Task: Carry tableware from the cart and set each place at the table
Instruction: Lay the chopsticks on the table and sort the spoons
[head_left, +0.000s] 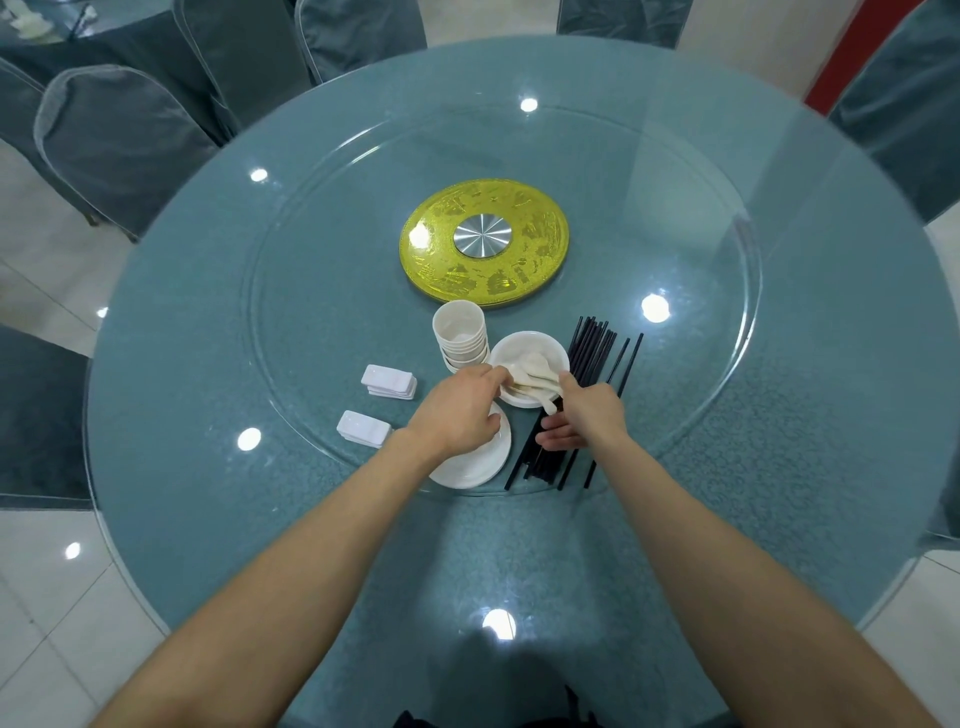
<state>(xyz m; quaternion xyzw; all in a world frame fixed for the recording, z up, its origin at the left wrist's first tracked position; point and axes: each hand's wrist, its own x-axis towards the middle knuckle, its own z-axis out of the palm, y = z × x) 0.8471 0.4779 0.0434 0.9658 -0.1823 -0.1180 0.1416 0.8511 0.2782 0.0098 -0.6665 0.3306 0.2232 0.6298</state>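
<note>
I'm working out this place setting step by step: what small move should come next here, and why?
Probably lift a few spoons out of the bowl with the left hand. Its fingers are already curled on them, the right hand sits at the bowl's rim, and no place looks set yet.
</note>
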